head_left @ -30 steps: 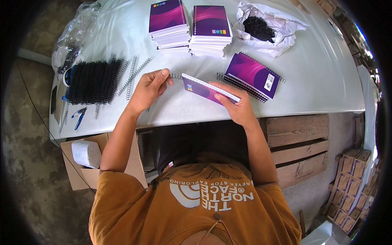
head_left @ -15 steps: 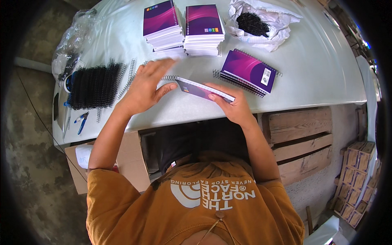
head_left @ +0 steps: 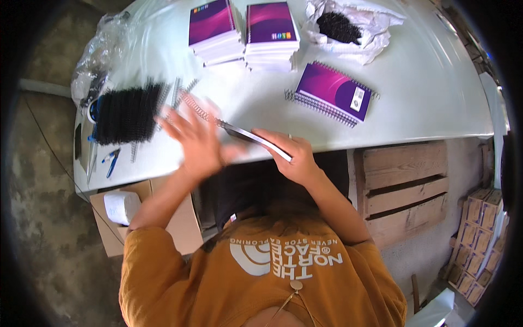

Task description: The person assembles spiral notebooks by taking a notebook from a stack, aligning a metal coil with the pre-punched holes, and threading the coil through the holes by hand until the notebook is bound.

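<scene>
The person's right hand (head_left: 297,159) has its fingers closed on a thin notebook (head_left: 279,150) above the near edge of the desk (head_left: 425,117). A spiral coil (head_left: 197,107) juts from the notebook's left end. Beside it, the blurred left hand (head_left: 199,143) spreads its fingers wide; whether they touch the coil cannot be told. Black coils (head_left: 128,115) lie near the desk's left edge.
</scene>
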The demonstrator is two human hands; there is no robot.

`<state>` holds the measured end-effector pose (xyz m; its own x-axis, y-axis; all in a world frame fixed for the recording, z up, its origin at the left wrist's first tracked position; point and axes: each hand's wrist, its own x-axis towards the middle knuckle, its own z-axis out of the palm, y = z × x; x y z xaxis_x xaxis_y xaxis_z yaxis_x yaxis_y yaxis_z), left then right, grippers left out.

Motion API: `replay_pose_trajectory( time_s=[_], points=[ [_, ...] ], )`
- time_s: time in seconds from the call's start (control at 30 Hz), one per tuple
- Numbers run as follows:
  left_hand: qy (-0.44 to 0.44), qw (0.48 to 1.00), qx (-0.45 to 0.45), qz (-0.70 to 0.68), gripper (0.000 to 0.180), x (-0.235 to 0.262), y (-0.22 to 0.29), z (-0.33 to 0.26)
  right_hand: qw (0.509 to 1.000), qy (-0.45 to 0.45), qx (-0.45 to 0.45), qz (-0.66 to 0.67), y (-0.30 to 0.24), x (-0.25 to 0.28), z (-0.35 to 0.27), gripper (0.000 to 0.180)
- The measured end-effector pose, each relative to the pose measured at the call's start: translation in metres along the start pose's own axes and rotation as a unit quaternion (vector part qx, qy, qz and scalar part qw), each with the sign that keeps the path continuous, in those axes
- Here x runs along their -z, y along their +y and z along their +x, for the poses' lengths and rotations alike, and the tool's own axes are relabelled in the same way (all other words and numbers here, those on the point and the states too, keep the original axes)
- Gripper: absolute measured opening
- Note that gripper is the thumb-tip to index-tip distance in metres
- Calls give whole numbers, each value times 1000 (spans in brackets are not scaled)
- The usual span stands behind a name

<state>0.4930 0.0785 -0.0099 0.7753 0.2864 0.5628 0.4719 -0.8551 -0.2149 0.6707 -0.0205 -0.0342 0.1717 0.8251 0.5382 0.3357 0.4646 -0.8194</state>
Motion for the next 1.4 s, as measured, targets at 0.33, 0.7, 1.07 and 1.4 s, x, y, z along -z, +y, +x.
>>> replay_pose_trajectory(
  time_s=[0.33, 0.7, 1.07, 1.4],
  points=[
    [117, 989, 77, -37, 115, -3, -22, 10, 997, -49, 57, -21, -2, -4, 1, 47],
    [115, 986, 103, -62, 107, -17, 9, 15, 995, -31, 85, -37, -1, -4, 7, 45],
    [-30, 985, -42, -166, 126, -22, 25, -18, 999, -42, 25, -18, -1, -5, 11, 37],
    [28, 964, -140, -226, 104, -23, 48, -22, 998, -41, -23, 34, 9, -3, 13, 42]
  ],
)
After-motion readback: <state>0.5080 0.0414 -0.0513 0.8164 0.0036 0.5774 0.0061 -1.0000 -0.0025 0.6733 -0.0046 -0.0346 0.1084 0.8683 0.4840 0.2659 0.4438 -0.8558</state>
